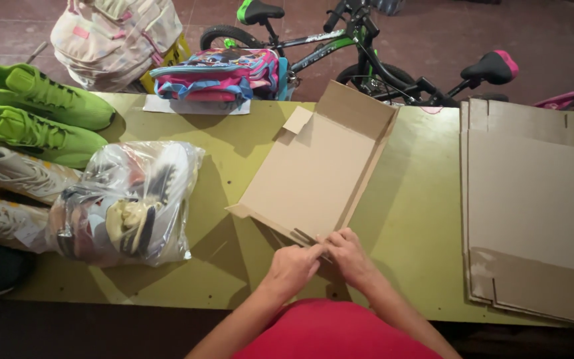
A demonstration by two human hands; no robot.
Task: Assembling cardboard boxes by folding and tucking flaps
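Both hands, left hand (pixel 292 266) and right hand (pixel 348 256), are pinching the near flap of the half-folded cardboard box (pixel 317 169), so honestly a hard crease could tear that slotted corner.

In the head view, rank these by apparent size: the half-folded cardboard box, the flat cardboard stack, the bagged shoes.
1. flat cardboard stack, largest.
2. half-folded cardboard box and bagged shoes: too alike in apparent size to rank.

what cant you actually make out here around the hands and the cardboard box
Head view:
- Near edge of the cardboard box: covered by the left hand and right hand; fingertips and grip hidden.
- Shoes in the plastic bag: blurred by glare and creases.
- Flat cardboard stack: cut off by the right edge.
- Bicycle: cut off at top.
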